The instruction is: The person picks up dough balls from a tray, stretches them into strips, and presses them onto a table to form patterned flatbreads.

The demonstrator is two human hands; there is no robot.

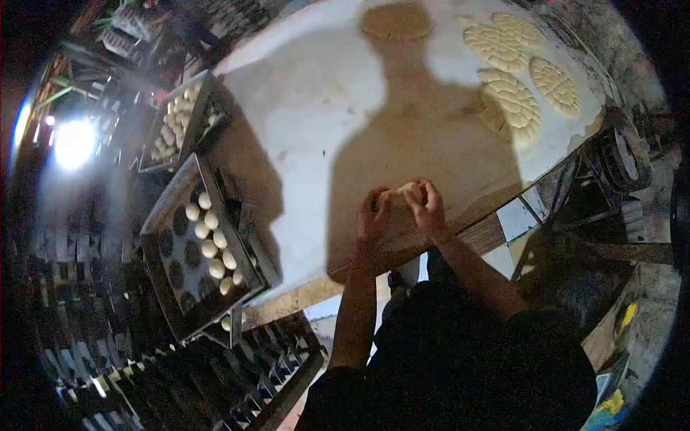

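Note:
Over the near part of the pale work table [302, 208], a small piece of pale dough [410, 189] is between my hands. My right hand [428, 207] has its fingers curled round the dough. Just to its left, my left hand [373, 210] is closed, its fingertips pointing toward the dough; whether it grips part of it is too small to make out. At the left, a dark metal tray [159, 298] holds several round dough balls [209, 248] along its right side, beside dark round spots.
Another tray [192, 126] with several dough balls stands at the upper left. Flat dough pieces cut in segments [512, 104] lie at the table's far right. Dark metal racks [180, 391] fill the lower left. A round dark object [619, 159] sits beyond the table's right edge.

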